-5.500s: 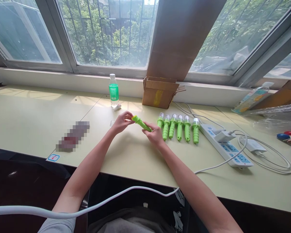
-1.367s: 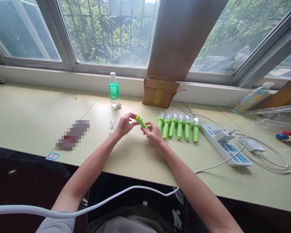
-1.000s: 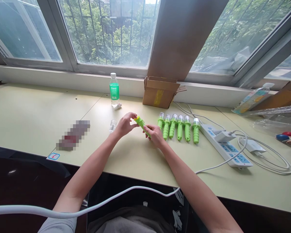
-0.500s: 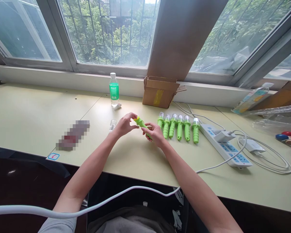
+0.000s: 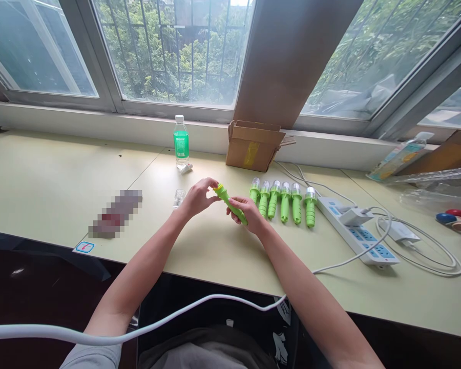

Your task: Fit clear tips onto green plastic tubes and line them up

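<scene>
It looks like a small assembly workshop. A long pale desk (image 5: 54, 174) stands under barred windows (image 5: 176, 51) and has a numbered sticker (image 5: 85, 247) at its edge. Identical green plastic pieces (image 5: 285, 202) lie in a neat row, beside a power strip (image 5: 363, 237) and an open cardboard box (image 5: 252, 145).

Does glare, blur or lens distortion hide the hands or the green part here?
Head view: no; left hand, right hand and green part are sharp in soft daylight. Same view: glare on the table by the bottle, window frames bowed, one pixelated patch at left.
</scene>
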Motion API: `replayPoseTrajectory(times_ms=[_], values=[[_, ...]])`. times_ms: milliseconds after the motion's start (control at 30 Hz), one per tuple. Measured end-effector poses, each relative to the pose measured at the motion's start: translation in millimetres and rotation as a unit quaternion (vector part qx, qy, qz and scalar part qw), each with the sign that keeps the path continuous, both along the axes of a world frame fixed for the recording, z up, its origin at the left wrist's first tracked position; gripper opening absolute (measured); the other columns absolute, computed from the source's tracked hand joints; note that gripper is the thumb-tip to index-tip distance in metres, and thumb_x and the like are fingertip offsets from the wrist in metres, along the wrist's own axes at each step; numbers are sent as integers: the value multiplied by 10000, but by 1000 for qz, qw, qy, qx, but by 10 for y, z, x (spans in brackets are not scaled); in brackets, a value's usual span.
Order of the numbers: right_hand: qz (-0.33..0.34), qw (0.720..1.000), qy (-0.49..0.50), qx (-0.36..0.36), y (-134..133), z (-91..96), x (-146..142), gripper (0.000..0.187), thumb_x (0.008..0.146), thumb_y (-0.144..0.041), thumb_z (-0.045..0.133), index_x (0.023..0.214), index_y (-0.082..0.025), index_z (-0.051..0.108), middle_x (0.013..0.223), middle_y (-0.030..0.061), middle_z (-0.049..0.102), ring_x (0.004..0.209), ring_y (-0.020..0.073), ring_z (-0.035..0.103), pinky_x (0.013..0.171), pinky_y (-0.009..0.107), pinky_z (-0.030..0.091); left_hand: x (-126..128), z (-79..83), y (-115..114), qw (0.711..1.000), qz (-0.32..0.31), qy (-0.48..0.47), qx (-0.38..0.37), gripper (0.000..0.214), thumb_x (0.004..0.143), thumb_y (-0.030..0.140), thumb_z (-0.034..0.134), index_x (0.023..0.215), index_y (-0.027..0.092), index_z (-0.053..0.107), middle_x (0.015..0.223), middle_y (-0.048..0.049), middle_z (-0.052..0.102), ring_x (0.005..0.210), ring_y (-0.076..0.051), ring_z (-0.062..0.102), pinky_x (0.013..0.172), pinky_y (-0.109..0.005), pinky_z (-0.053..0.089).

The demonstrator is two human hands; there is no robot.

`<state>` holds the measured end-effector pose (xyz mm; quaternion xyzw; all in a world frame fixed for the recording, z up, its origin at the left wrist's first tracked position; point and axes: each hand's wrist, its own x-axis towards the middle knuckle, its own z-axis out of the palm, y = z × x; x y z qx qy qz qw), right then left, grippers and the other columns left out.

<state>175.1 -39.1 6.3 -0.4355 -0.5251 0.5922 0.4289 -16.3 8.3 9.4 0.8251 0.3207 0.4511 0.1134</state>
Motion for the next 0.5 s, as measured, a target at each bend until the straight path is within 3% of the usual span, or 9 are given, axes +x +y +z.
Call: replayPoseTrajectory(times_ms=[133,200,367,500], values=[[18,1000,-24,9,4,-11,9,422,709,-537,606,890,-156,633,634,35,622,396,92,442,359,229,296,2,-3,-14,1000,11,15,4,282,732,238,692,928,198,494,998,-36,631,902,-155,611,741,-311,544],[2,995,-84,51,-5,-21,-11,416,743,-554,560,870,-166,642,651,36,626,415,102,463,394,242,332,2,-19,-15,999,21,27,10,251,740,225,684,907,196,499,1006,-39,635,904,-160,612,746,-316,540],[-128,932,-263,215,-39,-68,-104,390,835,-530,447,697,-197,595,557,-1,548,466,113,466,499,254,351,6,-60,-8,998,43,24,36,226,753,214,669,913,196,510,1012,-51,637,934,-174,607,750,-325,538],[-124,944,-235,197,-24,-104,-104,414,848,-521,425,603,-200,514,515,-10,500,437,107,434,468,254,328,25,-75,7,999,29,9,24,289,729,240,696,946,197,510,994,-48,628,911,-168,608,737,-321,546]])
